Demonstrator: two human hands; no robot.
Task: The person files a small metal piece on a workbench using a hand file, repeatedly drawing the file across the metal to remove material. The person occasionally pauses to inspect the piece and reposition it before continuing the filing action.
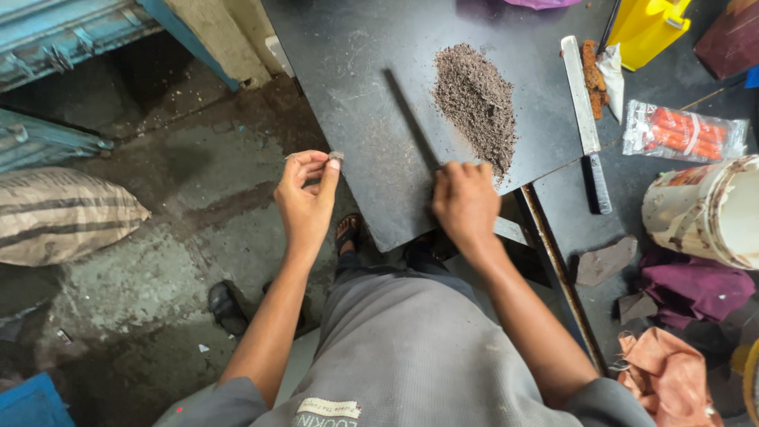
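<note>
A dark, flat square board serves as the surface (371,87), its near corner pointing toward the person's lap. On it lies a long heap of dark brown crumbly powder (477,103), its long axis running from the far side down toward the right hand. Left of the heap a thin dark rod (411,119) lies on the surface, slanting from far-left to near-right, its near end meeting the right hand.

The right hand (465,202) rests knuckles-up on the near edge of the surface, just at the heap's near tip, fingers curled down over the rod's end; whether they actually clamp it cannot be told. The forearm comes up from the lower right.

The left hand (307,194) is raised off the left edge of the surface, over the grimy concrete floor (158,261), wrist bent, thumb and fingertips pinched together on a small thin grey tube (332,156) lying roughly level, its open end pointing right toward the surface. The two hands are well apart.

A flat metal blade with a dark handle (583,111) lies lengthwise to the right of the heap.
</note>
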